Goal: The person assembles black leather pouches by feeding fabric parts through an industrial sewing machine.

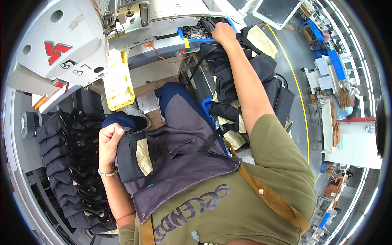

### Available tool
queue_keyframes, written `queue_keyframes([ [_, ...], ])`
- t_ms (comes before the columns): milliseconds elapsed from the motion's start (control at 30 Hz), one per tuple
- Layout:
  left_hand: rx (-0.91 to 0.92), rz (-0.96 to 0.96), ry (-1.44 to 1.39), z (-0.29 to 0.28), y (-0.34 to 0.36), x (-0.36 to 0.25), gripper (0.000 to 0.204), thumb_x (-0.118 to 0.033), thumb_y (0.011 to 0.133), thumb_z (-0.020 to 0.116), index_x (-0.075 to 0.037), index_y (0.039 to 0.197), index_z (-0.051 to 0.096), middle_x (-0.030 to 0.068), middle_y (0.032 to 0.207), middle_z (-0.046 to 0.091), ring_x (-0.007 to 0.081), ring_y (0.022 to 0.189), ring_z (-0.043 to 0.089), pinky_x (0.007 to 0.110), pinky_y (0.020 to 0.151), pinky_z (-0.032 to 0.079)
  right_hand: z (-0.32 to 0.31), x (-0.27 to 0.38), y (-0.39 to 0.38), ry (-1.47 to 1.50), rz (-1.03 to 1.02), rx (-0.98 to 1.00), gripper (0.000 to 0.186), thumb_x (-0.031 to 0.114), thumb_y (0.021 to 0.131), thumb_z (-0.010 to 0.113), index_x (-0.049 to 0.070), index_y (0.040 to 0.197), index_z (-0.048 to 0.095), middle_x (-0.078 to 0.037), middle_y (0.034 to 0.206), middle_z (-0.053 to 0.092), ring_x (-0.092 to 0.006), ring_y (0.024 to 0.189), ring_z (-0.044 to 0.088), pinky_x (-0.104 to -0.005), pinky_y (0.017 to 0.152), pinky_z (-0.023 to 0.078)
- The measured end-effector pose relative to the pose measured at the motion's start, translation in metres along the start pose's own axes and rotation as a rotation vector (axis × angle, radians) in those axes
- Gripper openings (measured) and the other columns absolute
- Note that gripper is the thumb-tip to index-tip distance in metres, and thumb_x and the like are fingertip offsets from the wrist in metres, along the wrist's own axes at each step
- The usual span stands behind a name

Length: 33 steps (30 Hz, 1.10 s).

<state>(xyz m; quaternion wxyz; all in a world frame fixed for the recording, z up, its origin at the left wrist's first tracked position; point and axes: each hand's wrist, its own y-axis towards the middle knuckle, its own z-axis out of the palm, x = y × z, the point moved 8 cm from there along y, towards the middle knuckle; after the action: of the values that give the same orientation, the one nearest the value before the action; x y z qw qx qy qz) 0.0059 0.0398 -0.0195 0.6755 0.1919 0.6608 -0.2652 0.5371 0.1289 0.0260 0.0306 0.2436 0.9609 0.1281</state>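
Note:
My left hand (109,143) is closed on the edge of a small black fabric pouch (130,163) with a beige flap of lining, held over my lap. At the far right of the machine table, my right hand (224,34) reaches over a blue-rimmed tray (180,34) full of small dark parts. Its fingers are curled down beside a black piece at the tray's edge; what they grip is hidden. Under my right forearm lies a heap of black sewn bags (263,69) with beige lining.
A white sewing machine head (61,41) stands at upper left, with a yellow tray (130,96) below it. Several black pouches (61,163) hang in a row on my left. A screen (277,11) stands at the far right, before a floor with a yellow line (300,94).

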Motion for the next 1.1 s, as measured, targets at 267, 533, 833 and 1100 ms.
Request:
queue_keyframes([
  [267,-0.102,0.011,0.049,-0.009,0.002,-0.009,0.027,-0.017,0.097,0.068,-0.005,0.075,0.058,-0.0095,0.068,0.052,-0.0012,0.062,0.039,0.018,0.055,0.032,0.023,-0.015,0.016,-0.045,0.103,0.016,0.028,0.014,0.079,0.066,0.007,0.105,0.076,-0.022,0.101,0.073,-0.037,0.099,0.071,-0.0457,0.085,0.057],
  [533,-0.119,-0.042,0.071,-0.005,0.004,-0.026,0.018,-0.01,0.096,0.067,-0.004,0.079,0.063,-0.0093,0.071,0.057,-0.0018,0.064,0.044,0.018,0.057,0.034,0.036,0.069,0.031,0.309,-0.321,0.046,0.025,0.023,0.082,0.057,0.014,0.091,0.079,-0.019,0.095,0.072,-0.0384,0.094,0.069,-0.0476,0.085,0.055],
  [833,-0.12,-0.027,-0.009,0.005,-0.013,-0.005,0.021,-0.014,0.098,0.067,-0.002,0.081,0.067,-0.0073,0.071,0.061,-0.0009,0.065,0.047,0.018,0.058,0.037,0.025,0.067,-0.008,0.324,-0.03,-0.106,0.027,0.033,0.076,0.073,0.006,0.08,0.076,-0.02,0.084,0.071,-0.0383,0.083,0.07,-0.0486,0.076,0.056],
  [1100,-0.102,-0.017,-0.029,0.006,-0.006,-0.012,0.02,-0.011,0.099,0.063,-0.001,0.082,0.067,-0.0037,0.076,0.064,0.001,0.068,0.052,0.019,0.062,0.042,0.036,0.017,0.019,0.188,0.137,-0.126,0.016,0.022,0.075,0.071,0.008,0.08,0.078,-0.018,0.087,0.072,-0.0378,0.082,0.07,-0.0467,0.075,0.056],
])
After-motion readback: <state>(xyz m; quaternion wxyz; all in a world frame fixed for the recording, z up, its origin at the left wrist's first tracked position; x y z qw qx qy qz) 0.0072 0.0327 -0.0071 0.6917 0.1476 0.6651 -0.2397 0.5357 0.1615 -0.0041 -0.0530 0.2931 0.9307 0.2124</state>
